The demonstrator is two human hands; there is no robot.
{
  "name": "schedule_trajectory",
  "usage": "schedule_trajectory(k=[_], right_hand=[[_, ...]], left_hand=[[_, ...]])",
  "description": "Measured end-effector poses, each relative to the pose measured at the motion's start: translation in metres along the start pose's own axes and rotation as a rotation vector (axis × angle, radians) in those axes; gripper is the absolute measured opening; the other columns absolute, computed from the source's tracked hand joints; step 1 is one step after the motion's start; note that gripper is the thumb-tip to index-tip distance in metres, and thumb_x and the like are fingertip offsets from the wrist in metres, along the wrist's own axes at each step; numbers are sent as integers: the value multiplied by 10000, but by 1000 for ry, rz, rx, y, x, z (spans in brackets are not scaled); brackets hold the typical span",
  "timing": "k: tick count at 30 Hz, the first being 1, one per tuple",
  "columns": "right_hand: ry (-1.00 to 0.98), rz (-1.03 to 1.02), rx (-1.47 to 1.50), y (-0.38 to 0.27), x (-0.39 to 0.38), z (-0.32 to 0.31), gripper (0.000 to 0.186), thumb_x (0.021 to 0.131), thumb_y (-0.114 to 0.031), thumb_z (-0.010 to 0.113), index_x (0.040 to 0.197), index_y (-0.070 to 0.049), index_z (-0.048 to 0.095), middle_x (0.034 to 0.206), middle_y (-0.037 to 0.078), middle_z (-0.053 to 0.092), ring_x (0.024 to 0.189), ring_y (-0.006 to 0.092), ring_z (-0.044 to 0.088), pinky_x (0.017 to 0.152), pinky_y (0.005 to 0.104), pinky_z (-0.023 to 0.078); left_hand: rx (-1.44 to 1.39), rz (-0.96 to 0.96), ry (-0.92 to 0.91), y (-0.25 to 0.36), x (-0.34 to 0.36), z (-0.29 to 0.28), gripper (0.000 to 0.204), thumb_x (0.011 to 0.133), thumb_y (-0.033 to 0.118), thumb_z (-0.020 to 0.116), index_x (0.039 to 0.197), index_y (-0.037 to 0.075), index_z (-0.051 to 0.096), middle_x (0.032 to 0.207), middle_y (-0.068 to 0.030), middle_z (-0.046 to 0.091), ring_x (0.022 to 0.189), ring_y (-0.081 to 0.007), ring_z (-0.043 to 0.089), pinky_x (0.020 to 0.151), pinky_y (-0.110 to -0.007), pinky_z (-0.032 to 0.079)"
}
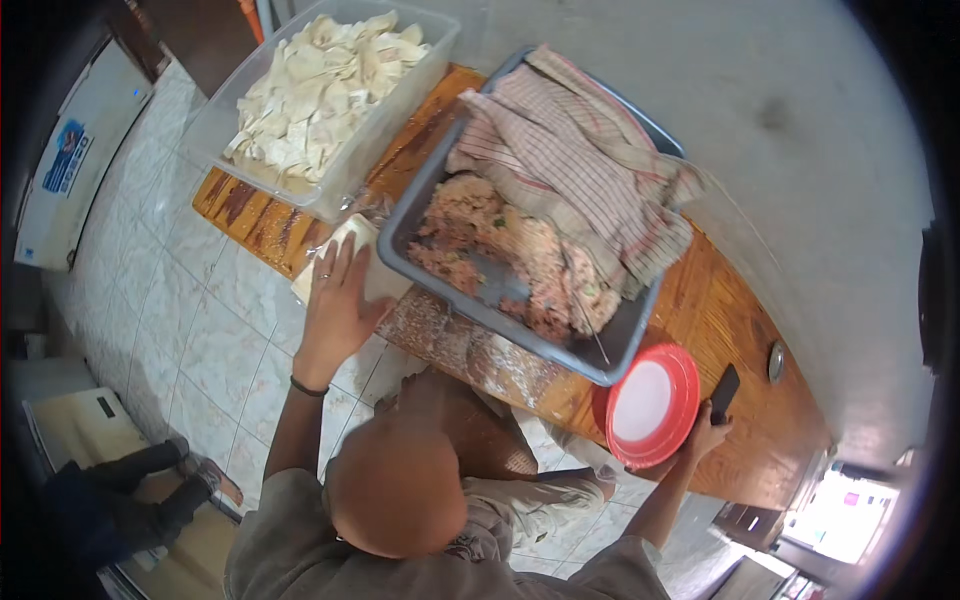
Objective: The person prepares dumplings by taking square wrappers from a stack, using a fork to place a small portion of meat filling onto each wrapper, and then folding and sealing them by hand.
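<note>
My left hand (335, 310) lies with fingers spread on a stack of pale square wrappers (355, 240) at the table edge. My right hand (708, 428) grips a dark flat rectangular object (728, 385), possibly a phone, beside a red bowl (675, 372) with pale contents. Between my hands sits a grey plastic tub (398, 228) of pinkish minced filling (460, 220), partly covered by checked cloths (560, 140); a thin utensil stands in the filling. A clear bin (200, 148) at the upper left holds several pale folded dumplings (320, 85).
A wooden table (730, 300), floury along its front edge, carries everything, with a small metal disc (775, 362) at its right and a grey wall (800, 120) behind. Tiled floor (210, 330) lies to the left, where another person's legs (150, 480) and a white appliance (75, 150) show.
</note>
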State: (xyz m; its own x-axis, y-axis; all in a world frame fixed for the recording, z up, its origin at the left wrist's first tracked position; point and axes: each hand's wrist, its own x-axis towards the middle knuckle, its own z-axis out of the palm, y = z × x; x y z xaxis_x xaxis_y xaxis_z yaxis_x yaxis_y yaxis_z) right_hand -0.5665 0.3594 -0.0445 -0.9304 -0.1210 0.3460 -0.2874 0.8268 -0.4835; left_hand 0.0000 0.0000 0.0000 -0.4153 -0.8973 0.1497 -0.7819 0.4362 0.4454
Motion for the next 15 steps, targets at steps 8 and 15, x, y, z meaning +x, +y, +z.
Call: schedule_trajectory(k=[8, 15], right_hand=[[191, -137, -349, 2, 2, 24, 854, 798, -600, 660, 1298, 70, 490, 1178, 278, 601, 1110, 428, 565, 942, 498, 445], [208, -37, -315, 0, 0, 26, 732, 838, -618, 595, 1308, -60, 534, 1287, 198, 565, 1205, 374, 499, 1002, 525, 370]], left_hand=[[7, -30, 42, 1, 7, 8, 755, 715, 307, 787, 1315, -35, 482, 1465, -226, 379, 1361, -473, 304, 1104, -618, 221], [-28, -8, 37, 1, 6, 13, 454, 811, 249, 714, 1209, 61, 599, 1399, -160, 491, 1338, -465, 364, 1101, -643, 195]])
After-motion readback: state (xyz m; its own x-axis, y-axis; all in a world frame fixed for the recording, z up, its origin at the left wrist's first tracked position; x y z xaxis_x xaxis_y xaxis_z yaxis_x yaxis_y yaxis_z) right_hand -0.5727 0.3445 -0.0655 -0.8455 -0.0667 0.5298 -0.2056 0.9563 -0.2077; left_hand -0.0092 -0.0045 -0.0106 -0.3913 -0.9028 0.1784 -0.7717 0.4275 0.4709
